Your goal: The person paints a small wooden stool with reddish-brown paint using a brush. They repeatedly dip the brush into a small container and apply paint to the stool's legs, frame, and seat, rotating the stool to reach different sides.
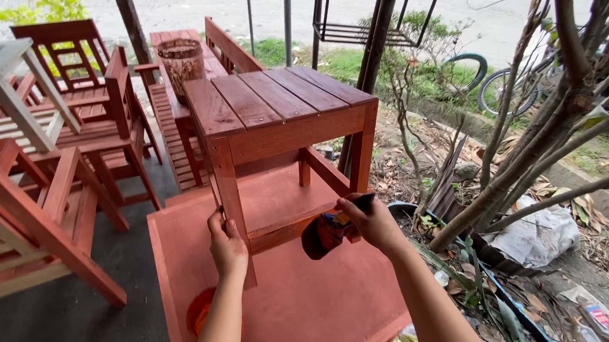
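Observation:
A small reddish-brown slatted wooden table (277,101) stands on a larger flat red board (301,309). My left hand (226,244) grips the lower part of its front left leg. My right hand (374,222) holds a paintbrush (327,232) with a dark handle and stained bristles, close to the lower shelf rail of the small table. An orange-red bowl (199,309) sits on the board beside my left forearm, partly hidden by it.
Red wooden chairs (88,94) and a bench (184,115) crowd the left and back. A woven basket (181,63) stands behind the table. A bare tree (534,138), leaf litter, bicycles (507,82) and a metal pole (377,35) lie to the right.

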